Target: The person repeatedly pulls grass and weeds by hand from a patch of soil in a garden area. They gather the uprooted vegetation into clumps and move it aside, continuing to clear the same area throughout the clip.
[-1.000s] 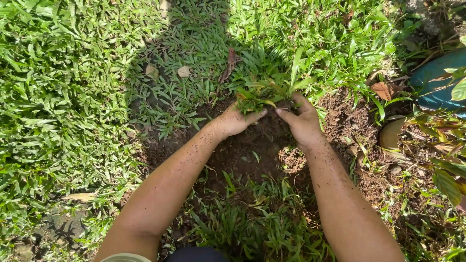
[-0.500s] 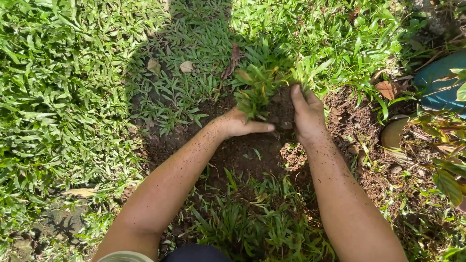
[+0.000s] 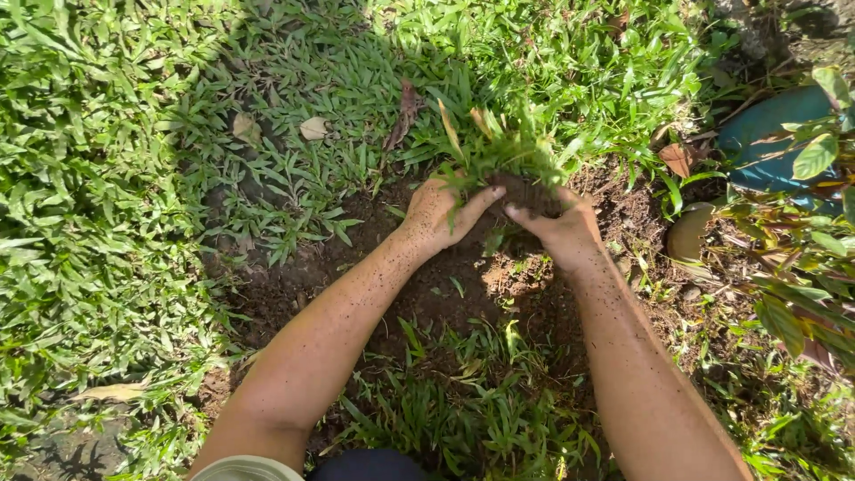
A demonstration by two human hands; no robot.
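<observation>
Left hand (image 3: pixel 436 212) and right hand (image 3: pixel 563 230) cup a grass clump (image 3: pixel 503 156) from both sides, grip closed under its soil; bare dirt patch (image 3: pixel 445 285) lies below.

Left hand (image 3: pixel 434 214) and right hand (image 3: pixel 563 230) grip grass clump (image 3: pixel 500 157).

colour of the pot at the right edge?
Teal blue pot, partly hidden by leaves; head view shows it.
</observation>
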